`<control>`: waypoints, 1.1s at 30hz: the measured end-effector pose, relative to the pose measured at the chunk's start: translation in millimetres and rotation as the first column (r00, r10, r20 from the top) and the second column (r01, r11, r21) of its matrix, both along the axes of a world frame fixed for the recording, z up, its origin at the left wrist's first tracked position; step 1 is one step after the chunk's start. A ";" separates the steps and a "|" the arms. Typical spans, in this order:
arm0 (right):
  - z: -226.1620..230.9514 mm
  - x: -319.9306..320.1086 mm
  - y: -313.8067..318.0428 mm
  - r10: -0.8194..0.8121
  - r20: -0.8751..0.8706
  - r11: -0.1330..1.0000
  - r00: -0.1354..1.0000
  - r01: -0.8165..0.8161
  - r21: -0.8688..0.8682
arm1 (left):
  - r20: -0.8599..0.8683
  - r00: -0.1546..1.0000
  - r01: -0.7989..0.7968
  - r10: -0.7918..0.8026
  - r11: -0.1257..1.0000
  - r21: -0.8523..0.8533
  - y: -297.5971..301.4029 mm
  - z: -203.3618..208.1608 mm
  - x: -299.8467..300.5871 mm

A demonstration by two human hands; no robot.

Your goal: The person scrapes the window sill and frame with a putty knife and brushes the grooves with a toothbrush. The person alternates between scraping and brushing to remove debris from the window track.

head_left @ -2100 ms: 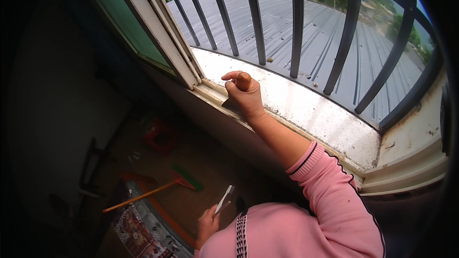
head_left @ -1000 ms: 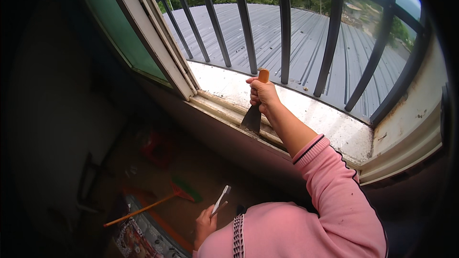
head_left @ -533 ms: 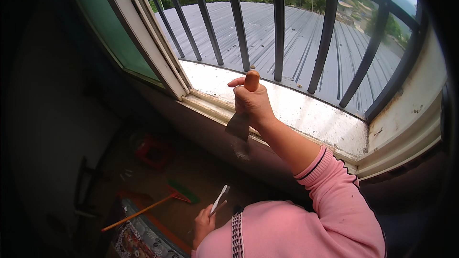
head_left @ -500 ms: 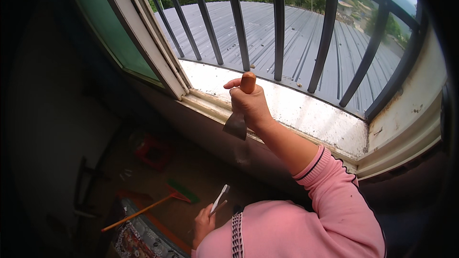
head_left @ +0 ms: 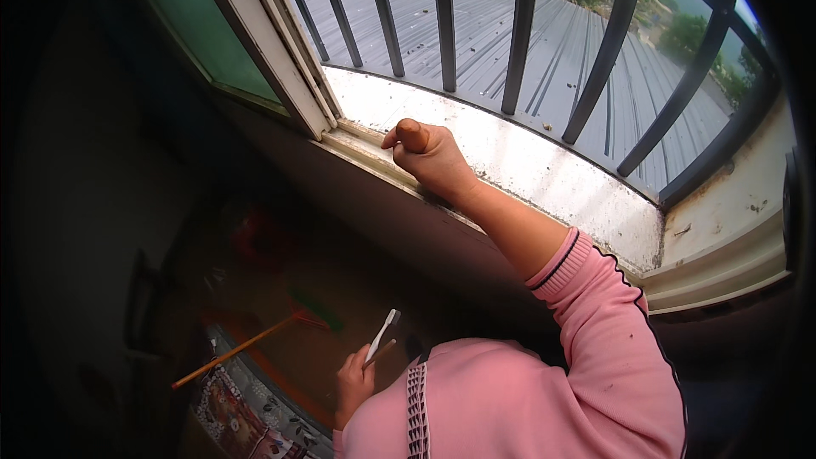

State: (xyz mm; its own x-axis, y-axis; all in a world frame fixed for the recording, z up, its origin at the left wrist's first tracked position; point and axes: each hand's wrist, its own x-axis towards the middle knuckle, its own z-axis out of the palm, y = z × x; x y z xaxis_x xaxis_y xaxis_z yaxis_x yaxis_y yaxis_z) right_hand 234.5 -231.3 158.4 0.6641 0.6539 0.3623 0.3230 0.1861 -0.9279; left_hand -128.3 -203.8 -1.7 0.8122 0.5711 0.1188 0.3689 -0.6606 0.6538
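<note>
My right hand [head_left: 435, 160] is closed round the orange-brown handle of a scraper [head_left: 412, 135], its butt end pointing up toward me. The hand hides the blade, which showed as a flat metal plate a moment earlier. It is over the inner edge of the white window sill [head_left: 544, 183], by the sliding track [head_left: 374, 155]. Down low, my left hand [head_left: 353, 381] is closed round a white toothbrush [head_left: 383, 333] with dark bristles. A thin brown stick [head_left: 380, 354] pokes out of the same grip.
Dark metal bars [head_left: 520, 34] stand beyond the sill, with a grey ribbed roof [head_left: 476, 30] outside. A green-glazed sash [head_left: 191, 25] is at the left. On the dim floor are a broom [head_left: 246, 346] with a green head, a red object [head_left: 259, 234] and a patterned cloth-like thing [head_left: 234, 421].
My right hand has come down and slightly left with the scraper, closer to the track, and the blade has gone out of sight. The left hand keeps its hold; the view has tilted a little.
</note>
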 end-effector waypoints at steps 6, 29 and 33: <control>11.0 21.4 -33.1 0.065 -0.396 0.998 0.916 -0.052 0.044 | -0.034 0.999 0.009 -0.009 1.000 -0.006 -2.3 1.2 2.8; 23.8 11.2 -43.4 0.257 -0.585 0.932 0.769 -0.037 0.361 | -0.047 0.995 0.090 -0.088 0.995 0.037 -6.6 -4.6 18.4; 27.8 8.4 -23.4 0.104 -0.366 0.944 0.925 0.023 0.328 | -0.063 0.996 0.061 -0.058 0.997 0.046 -6.5 -8.3 11.8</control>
